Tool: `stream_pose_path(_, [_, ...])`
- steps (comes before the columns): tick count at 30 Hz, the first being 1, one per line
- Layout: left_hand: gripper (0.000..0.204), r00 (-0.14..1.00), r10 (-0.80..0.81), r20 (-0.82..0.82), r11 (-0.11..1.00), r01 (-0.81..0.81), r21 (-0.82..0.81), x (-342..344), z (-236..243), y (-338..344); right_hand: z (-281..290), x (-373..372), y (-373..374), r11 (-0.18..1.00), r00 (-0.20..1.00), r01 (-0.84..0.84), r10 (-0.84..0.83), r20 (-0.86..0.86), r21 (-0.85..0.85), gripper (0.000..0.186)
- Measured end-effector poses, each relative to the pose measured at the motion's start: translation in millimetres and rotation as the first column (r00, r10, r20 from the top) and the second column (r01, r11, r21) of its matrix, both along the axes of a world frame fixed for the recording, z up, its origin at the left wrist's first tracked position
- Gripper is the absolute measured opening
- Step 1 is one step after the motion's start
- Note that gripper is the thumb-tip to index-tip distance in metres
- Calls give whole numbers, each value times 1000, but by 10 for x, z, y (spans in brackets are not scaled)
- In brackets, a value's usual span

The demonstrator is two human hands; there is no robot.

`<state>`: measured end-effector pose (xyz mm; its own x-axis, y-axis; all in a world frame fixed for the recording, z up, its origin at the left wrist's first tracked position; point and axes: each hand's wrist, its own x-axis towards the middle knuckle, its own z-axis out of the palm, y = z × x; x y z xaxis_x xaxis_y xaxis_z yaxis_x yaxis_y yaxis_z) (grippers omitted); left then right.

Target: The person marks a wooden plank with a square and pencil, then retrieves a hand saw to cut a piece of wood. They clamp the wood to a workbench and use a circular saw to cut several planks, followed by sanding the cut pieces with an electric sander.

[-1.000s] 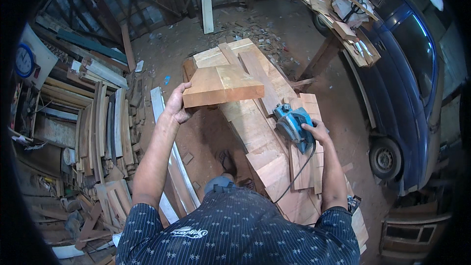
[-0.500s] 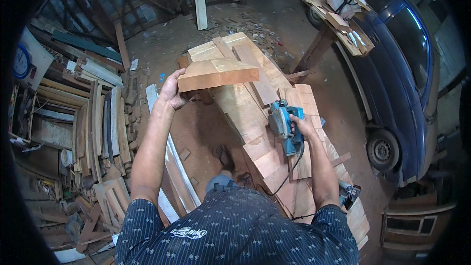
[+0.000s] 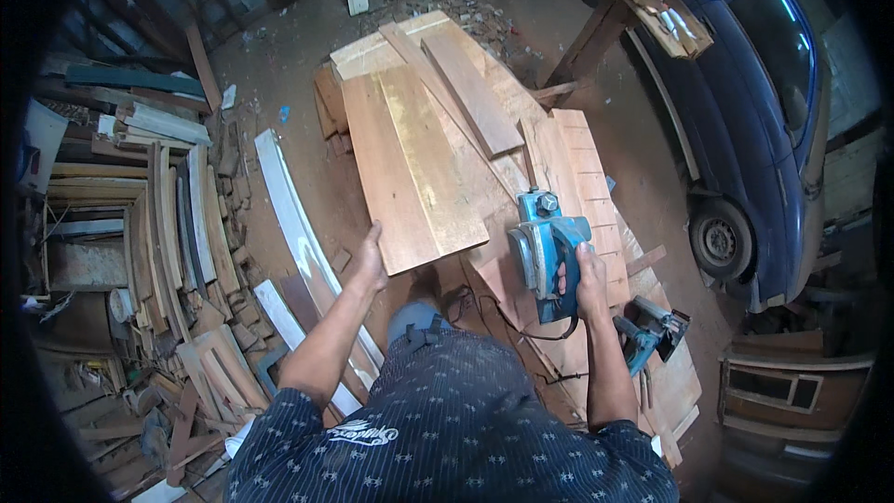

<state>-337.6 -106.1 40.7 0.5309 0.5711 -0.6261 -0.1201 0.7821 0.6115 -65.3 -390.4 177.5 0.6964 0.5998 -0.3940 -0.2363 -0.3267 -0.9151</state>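
Observation:
My left hand (image 3: 372, 259) grips the near left corner of a wide, light-brown wooden board (image 3: 402, 168) with a paler strip along its length. The board is tilted, its broad face turned up to me and its far part over the wood-topped bench (image 3: 498, 84). Wrapped round the handle of a blue electric hand planer (image 3: 557, 240), my right hand (image 3: 588, 281) holds it over the bench's right half; whether it touches the wood beneath is hard to tell. A black cord runs from the planer. Beyond the board, a darker plank (image 3: 472, 96) lies on the bench.
Another blue power tool (image 3: 644, 340) sits on the bench by my right forearm. Stacked lumber (image 3: 177, 224) fills the left side, and long white-edged planks (image 3: 293, 200) lie on the floor. A dark blue car (image 3: 759, 130) stands at right, near a scrap-laden wooden stand (image 3: 589, 42).
My left hand has come lower and nearer, turning the board from edge-on so its broad face shows. The planer, still in my right hand, has shifted slightly. The head view has also moved.

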Motion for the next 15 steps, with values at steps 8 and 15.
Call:
stream_pose_path(8, [81, 995, 91, 36, 994, -89, -65, 290, -1320, -422, -136, -427, -121, 994, 996, -83, 81, -29, -72, 43])
stream_pose_path(15, [54, 865, -21, -501, 34, 501, 865, 720, 460, -551, -245, -493, -285, 951, 955, -275, 288, 76, -142, 42])
